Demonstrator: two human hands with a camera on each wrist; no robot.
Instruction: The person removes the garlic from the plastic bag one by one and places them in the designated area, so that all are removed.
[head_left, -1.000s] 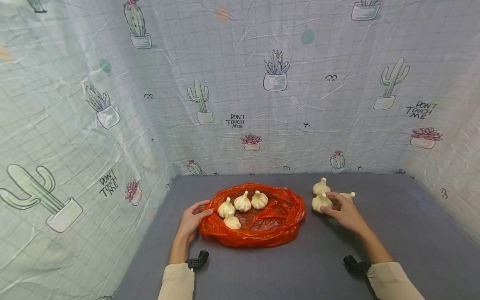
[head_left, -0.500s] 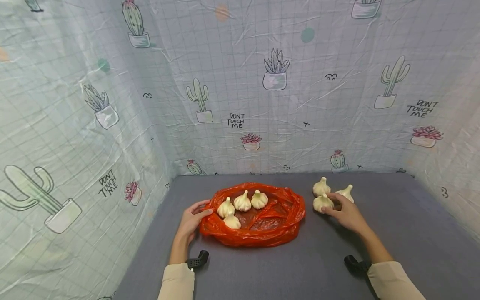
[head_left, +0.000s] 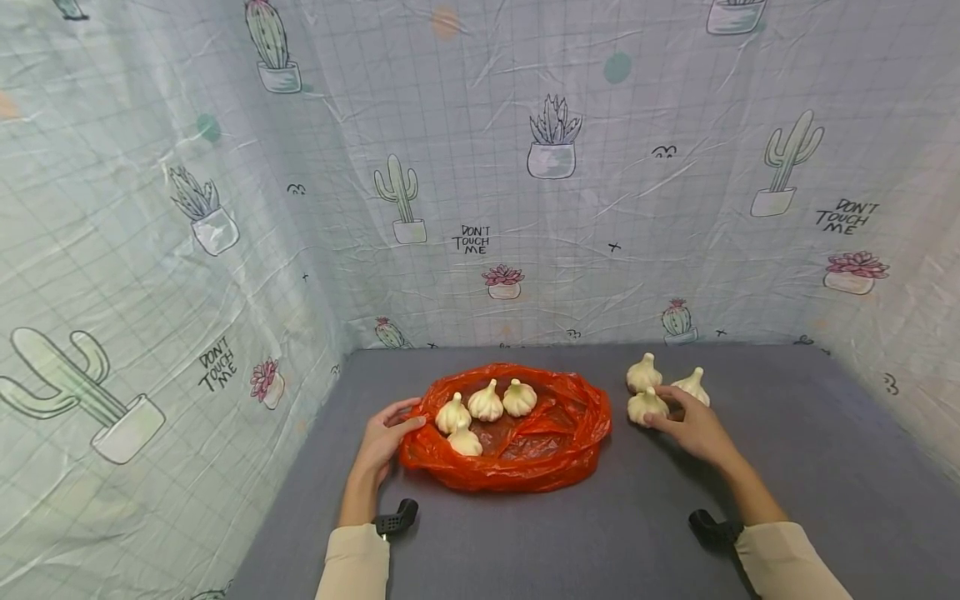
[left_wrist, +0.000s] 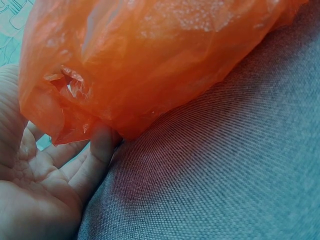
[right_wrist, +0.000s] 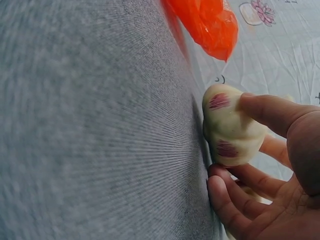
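An open red plastic bag (head_left: 517, 479) lies on the table with several garlic bulbs (head_left: 485, 403) inside, grouped at its left. My left hand (head_left: 381, 439) grips the bag's left edge between thumb and fingers; in the left wrist view the fingertips are partly hidden by the red film (left_wrist: 150, 65). Right of the bag, my right hand (head_left: 693, 429) holds a garlic bulb (head_left: 647, 406) that sits on the table. The right wrist view has the thumb pressed on this purple-streaked bulb (right_wrist: 230, 125), with fingers at its other side.
Another garlic bulb (head_left: 643, 372) stands just behind the held one. A third bulb (head_left: 694, 385) is behind my right hand, partly covered by it. The grey table (head_left: 555, 542) ends at a cactus-print curtain (head_left: 585, 300) at the back and left.
The garlic bulb behind my right hand has gone from leaning right to standing upright. Both hands and the bag stay almost in place.
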